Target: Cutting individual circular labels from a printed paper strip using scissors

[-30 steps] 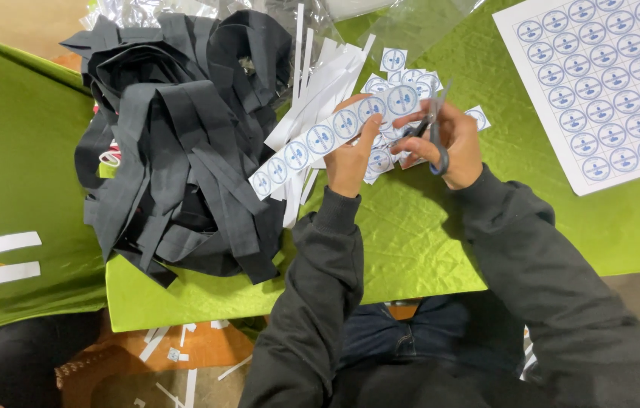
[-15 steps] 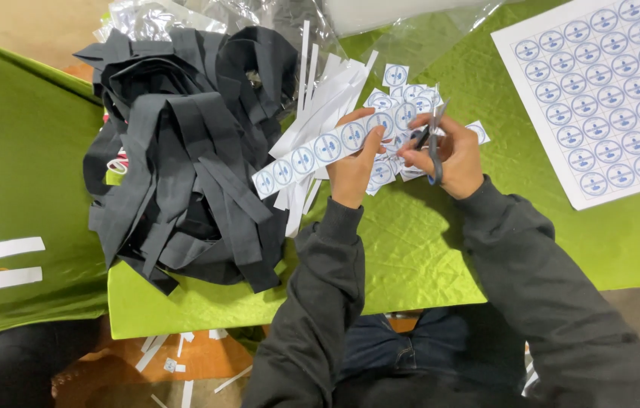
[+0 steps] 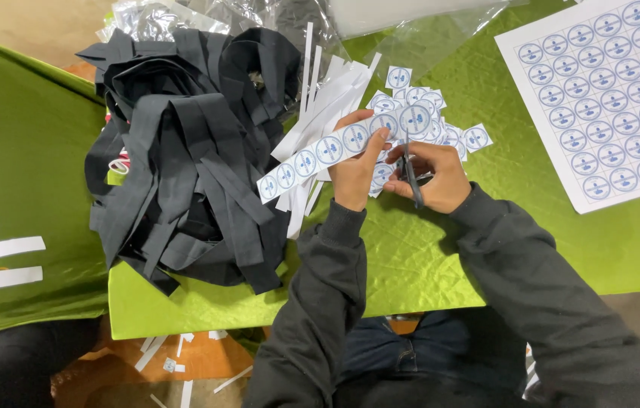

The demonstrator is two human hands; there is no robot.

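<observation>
A big green cloth (image 3: pixel 426 257) covers the table; on its left side sits a large heap of black straps (image 3: pixel 184 159), and at the far right lies a white sheet of round blue stickers (image 3: pixel 607 98), still whole; behind the heap there is some crinkly clear plastic (image 3: pixel 184 19); next to the straps is a fan of thin white paper strips (image 3: pixel 320 98), and under the hands is a small pile of cut square stickers (image 3: pixel 452 136).

The person's left hand (image 3: pixel 354 174) is closed in a pinch on a long strip of stickers (image 3: pixel 320 151); the strip slants from down by the straps up to the thumb and fingers, which hold it near its top end; the right hand (image 3: pixel 437 177) is wrapped around a small pair of scissors (image 3: pixel 410 177), fingers curled shut on the handles; the blades point up and meet the strip just beside the left thumb.

I think the cut could go crooked and slice through a blue circle, because the long loose end hangs free and might sag or twist; the blades are also very close to the left fingertips, so a quick snip might nick them; a cut square could also slide off the small pile and down to the floor, where other scraps (image 3: pixel 176 355) already lie.
</observation>
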